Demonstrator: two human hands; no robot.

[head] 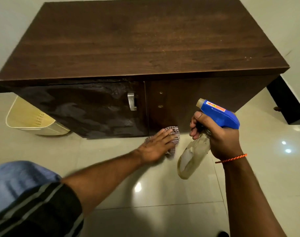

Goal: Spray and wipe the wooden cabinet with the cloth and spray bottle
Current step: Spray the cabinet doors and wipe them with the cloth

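Low on cabinet [145, 40] front, left hand [156, 144] presses cloth [174, 132], fingers [163, 136] straight; right hand [217, 137] clamped round spray bottle [219, 115]. Best: mist dry right door [197, 93], wipe overlapping.

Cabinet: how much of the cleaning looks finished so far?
Done: the left door shows wet smears. In hand: the left hand presses the cloth at the foot of the right door; the right hand grips the spray bottle. Left: that door looks mostly dry, the top speckled.
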